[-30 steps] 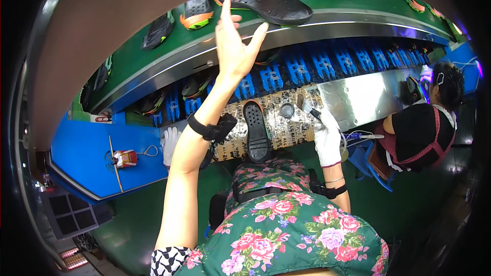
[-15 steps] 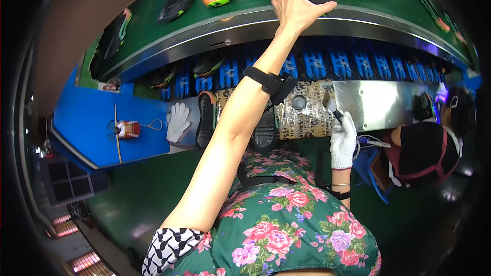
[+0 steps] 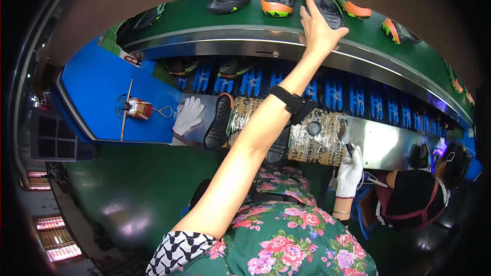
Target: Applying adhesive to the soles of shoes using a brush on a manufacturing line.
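My bare left hand [image 3: 321,29] reaches across to the raised green belt. Its thumb and index finger are spread at the near end of a black shoe sole [image 3: 328,11], apparently touching it. In a white knit glove, my right hand [image 3: 350,173] grips a small brush [image 3: 344,134] by its dark handle, bristles over the taped cardboard [image 3: 319,148] on the bench. A black shoe with an orange edge [image 3: 220,122] lies at the cardboard's left end. Another black sole [image 3: 276,149] is partly hidden behind my left forearm.
More black-and-orange shoes [image 3: 277,3] ride on the green belt [image 3: 204,24]. Below it runs a lower row of blue holders [image 3: 335,94]. A spare white glove [image 3: 188,116] and a red-and-white object [image 3: 139,108] lie at left. Another person [image 3: 417,197] sits close by on the right.
The view has shifted, so the bench and belt appear lower and farther right. My left hand remains at the sole, with more of it visible. The brush stays in my right hand.
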Demonstrator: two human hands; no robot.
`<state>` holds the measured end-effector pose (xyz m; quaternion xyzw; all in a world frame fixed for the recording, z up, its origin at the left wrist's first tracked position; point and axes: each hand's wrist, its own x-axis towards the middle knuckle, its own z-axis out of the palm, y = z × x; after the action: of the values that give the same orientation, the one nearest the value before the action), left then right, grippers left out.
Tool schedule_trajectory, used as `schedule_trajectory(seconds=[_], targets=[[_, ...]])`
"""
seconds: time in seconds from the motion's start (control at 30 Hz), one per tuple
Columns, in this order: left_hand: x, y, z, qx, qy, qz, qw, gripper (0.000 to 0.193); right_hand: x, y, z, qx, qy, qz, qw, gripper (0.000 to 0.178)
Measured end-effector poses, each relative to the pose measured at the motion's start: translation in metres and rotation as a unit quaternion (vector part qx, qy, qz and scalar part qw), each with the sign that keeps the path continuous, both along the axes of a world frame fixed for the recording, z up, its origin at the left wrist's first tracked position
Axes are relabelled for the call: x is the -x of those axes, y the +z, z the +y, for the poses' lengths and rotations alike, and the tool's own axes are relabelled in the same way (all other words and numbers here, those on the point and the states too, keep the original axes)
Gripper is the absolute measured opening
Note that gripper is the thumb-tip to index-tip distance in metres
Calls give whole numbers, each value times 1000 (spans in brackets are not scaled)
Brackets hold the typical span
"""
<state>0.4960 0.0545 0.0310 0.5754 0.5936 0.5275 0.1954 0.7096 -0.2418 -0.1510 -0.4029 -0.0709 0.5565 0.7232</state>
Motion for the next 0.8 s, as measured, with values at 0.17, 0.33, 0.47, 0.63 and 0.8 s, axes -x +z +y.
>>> schedule_trajectory(seconds=[0.17,0.33,0.47,0.63,0.8], targets=[[5,4,10,-92,-18,-52,994,123,13,12,3,8,0,-21,1000,29],[49,13,-23,-266,42,68,961,86,19,15,4,16,3,-18,1000,31],[111,4,-9,-254,117,103,955,55,18,1,5,1,17,-16,1000,28],[149,-13,0,-125,12,128,984,68,37,4,14,17,38,7,999,26],[159,-17,-13,-177,72,21,981,71,41,-2,26,13,50,-8,999,27]])
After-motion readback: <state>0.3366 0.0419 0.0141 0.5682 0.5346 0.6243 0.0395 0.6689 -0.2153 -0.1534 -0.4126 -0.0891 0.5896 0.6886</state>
